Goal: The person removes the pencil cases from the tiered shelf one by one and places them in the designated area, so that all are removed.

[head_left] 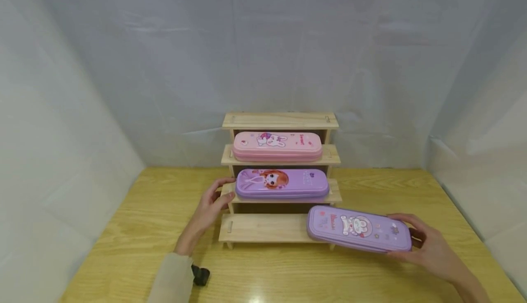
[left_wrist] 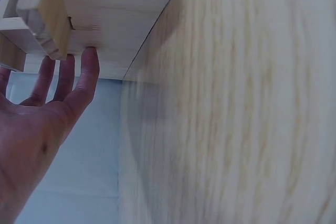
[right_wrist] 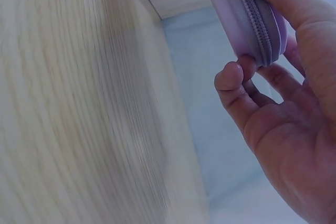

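Note:
A stepped wooden shelf (head_left: pixel 263 229) bears a pink rabbit pencil case (head_left: pixel 277 146) on its second tier from the top. One tier below lies a glossy purple pencil case (head_left: pixel 284 185) printed with a girl. My left hand (head_left: pixel 207 209) touches the shelf's left end beside that case; the left wrist view shows fingertips (left_wrist: pixel 90 53) against the wooden side. At the lowest tier's right end, my right hand (head_left: pixel 432 248) grips a lilac rabbit pencil case (head_left: pixel 358 229) by its right end, thumb and fingers around the zipped edge (right_wrist: pixel 257 30). Its left end overlaps the tier, its right end juts past it, slightly tilted.
The shelf stands on a yellowish wood-grain table (head_left: pixel 263 275). Pale sheeting (head_left: pixel 284 42) hangs behind and on both sides. A small black object (head_left: pixel 201 275) shows beside the left sleeve (head_left: pixel 172 279). The top tier (head_left: pixel 280 120) is bare wood.

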A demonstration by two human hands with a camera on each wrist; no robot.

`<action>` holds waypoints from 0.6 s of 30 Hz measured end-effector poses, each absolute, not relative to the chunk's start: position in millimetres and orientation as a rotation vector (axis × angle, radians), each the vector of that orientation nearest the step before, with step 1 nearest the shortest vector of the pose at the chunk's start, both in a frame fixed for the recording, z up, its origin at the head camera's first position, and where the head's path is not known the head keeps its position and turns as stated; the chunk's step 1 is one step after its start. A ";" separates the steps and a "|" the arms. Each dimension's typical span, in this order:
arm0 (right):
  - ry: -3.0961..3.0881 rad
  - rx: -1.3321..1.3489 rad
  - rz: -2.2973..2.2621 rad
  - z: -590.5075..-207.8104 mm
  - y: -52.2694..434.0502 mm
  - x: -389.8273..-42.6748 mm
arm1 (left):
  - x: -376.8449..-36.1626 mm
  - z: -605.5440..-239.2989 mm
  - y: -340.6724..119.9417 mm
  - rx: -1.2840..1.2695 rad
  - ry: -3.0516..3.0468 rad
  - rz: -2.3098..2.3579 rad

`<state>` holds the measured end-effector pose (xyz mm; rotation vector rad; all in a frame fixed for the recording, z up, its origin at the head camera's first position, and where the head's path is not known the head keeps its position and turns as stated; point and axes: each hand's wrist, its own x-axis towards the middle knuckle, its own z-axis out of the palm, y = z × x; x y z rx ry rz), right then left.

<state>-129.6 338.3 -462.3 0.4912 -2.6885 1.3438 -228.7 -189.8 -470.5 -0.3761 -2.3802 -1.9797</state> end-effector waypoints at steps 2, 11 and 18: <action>-2.687 0.487 1.352 -462.2 341.9 -128.5 | -228.7 -470.1 -189.6 -0.378 -2.380 -1.977; -2.654 0.471 1.447 -466.4 361.2 -121.1 | -230.1 -470.0 -190.1 -0.366 -2.400 -1.955; -2.655 0.387 1.400 -470.3 375.1 -112.0 | -228.8 -470.2 -190.1 -0.378 -2.395 -1.952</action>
